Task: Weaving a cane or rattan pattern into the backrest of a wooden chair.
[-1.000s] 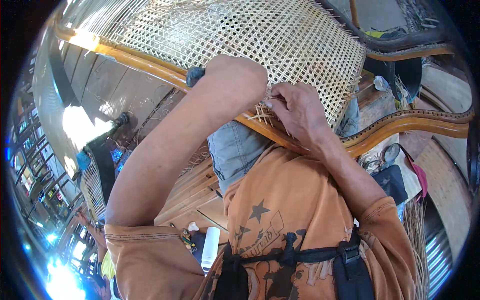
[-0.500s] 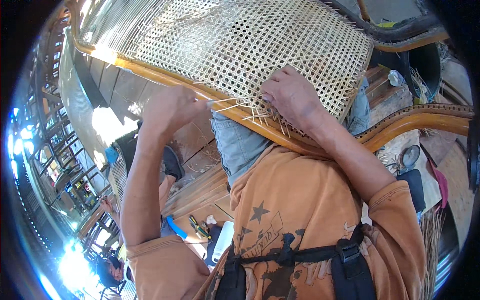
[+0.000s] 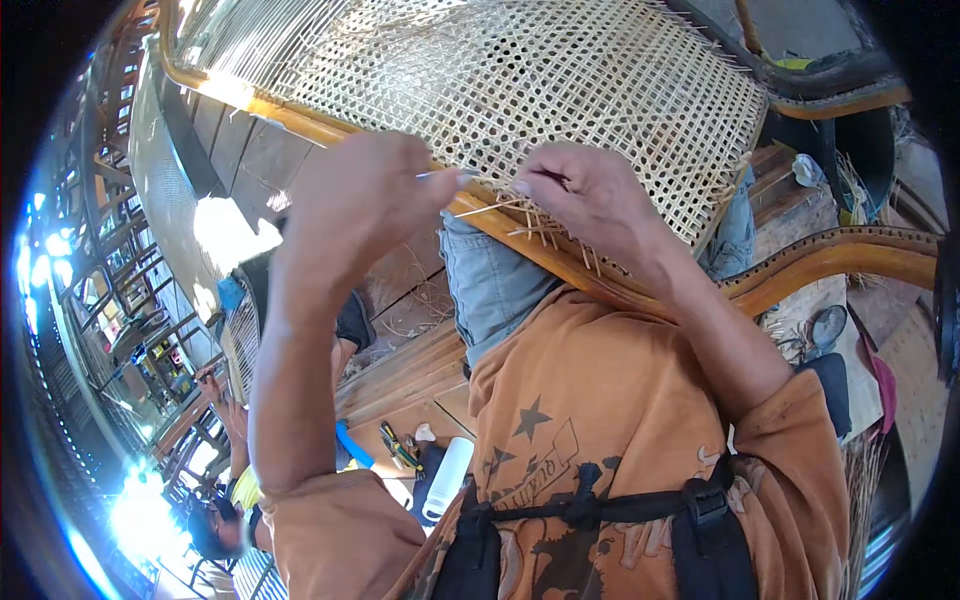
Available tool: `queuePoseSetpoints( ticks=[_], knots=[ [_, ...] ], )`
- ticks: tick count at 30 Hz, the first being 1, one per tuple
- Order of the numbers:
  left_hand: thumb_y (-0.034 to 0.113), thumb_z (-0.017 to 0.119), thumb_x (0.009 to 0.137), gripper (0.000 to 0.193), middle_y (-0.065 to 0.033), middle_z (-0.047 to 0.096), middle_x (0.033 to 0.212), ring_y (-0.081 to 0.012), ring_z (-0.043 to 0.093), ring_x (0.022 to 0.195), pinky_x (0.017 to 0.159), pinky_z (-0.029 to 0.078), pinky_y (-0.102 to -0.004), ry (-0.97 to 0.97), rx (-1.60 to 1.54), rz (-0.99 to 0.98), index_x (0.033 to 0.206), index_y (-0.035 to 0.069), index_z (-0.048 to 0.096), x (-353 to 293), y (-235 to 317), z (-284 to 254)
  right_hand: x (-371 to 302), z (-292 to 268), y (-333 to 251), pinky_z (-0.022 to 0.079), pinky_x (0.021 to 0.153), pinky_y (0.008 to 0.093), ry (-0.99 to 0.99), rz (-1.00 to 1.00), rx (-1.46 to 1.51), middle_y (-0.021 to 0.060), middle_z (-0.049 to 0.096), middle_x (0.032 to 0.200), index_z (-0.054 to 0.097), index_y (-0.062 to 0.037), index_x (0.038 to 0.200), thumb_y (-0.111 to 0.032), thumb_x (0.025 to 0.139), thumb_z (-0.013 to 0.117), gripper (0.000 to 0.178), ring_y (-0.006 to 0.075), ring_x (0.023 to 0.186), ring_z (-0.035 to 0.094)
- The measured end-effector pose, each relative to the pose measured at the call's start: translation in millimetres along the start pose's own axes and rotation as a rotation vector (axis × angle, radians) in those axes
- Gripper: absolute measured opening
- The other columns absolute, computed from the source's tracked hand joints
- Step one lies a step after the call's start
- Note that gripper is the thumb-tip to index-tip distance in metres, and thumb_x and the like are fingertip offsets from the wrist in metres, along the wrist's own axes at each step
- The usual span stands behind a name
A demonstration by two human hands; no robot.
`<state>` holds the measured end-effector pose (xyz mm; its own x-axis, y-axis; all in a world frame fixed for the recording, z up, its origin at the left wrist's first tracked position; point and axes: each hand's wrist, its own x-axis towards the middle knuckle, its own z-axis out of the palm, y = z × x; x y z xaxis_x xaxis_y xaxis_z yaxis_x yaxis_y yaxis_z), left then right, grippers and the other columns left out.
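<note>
A woven cane panel (image 3: 600,90) in a varnished wooden frame (image 3: 300,122) lies across my lap. My left hand (image 3: 365,205) is closed in a pinch beside the frame's near edge, a thin pale cane strand (image 3: 492,183) running from its fingers toward the right hand. A short, bluish-white sliver shows between the left fingers; its kind is unclear. My right hand (image 3: 595,205) is over the panel's near edge, thumb and forefinger pinched at the strand's other end. Between and below the hands, loose cane ends (image 3: 535,222) stick out over the frame.
A curved wooden rail with a row of holes (image 3: 850,252) extends to the right. A dark bucket (image 3: 862,150) stands at the far right. Pliers (image 3: 400,447) and a white bottle (image 3: 450,478) lie at lower left. Another person (image 3: 225,525) sits at the left edge.
My left hand has risen slightly and moved right, nearer the right hand. The right hand has turned, its thumb and forefinger now more visible. The whole view has shifted slightly.
</note>
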<state>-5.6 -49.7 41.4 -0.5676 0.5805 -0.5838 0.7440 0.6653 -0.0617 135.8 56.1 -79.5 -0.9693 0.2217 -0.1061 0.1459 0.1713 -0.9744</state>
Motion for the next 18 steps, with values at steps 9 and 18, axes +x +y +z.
queuePoseSetpoints(
  ticks=[9,18],
  knots=[
    [0.017,0.056,0.077,0.017,-0.0163,0.066,0.077,-0.0321,0.065,0.073,0.063,0.052,-0.0421,-0.087,0.246,0.348,0.077,0.003,0.067,39,25,34,-12,17,5,0.05,0.064,0.0454,0.039,0.268,-0.428,0.0216,0.061,0.07,0.061,-0.0015,0.074,-0.016,0.08,0.052,0.018,0.0378,0.067,0.061],
    [0.011,0.057,0.075,0.014,-0.0124,0.067,0.076,-0.026,0.067,0.074,0.062,0.053,-0.0381,-0.178,0.381,0.505,0.075,0.004,0.068,49,43,29,-6,24,2,0.051,0.068,0.0448,0.027,0.392,-0.406,0.023,0.062,0.073,0.064,-0.0008,0.079,-0.015,0.077,0.053,0.018,0.0385,0.071,0.062]
  ],
)
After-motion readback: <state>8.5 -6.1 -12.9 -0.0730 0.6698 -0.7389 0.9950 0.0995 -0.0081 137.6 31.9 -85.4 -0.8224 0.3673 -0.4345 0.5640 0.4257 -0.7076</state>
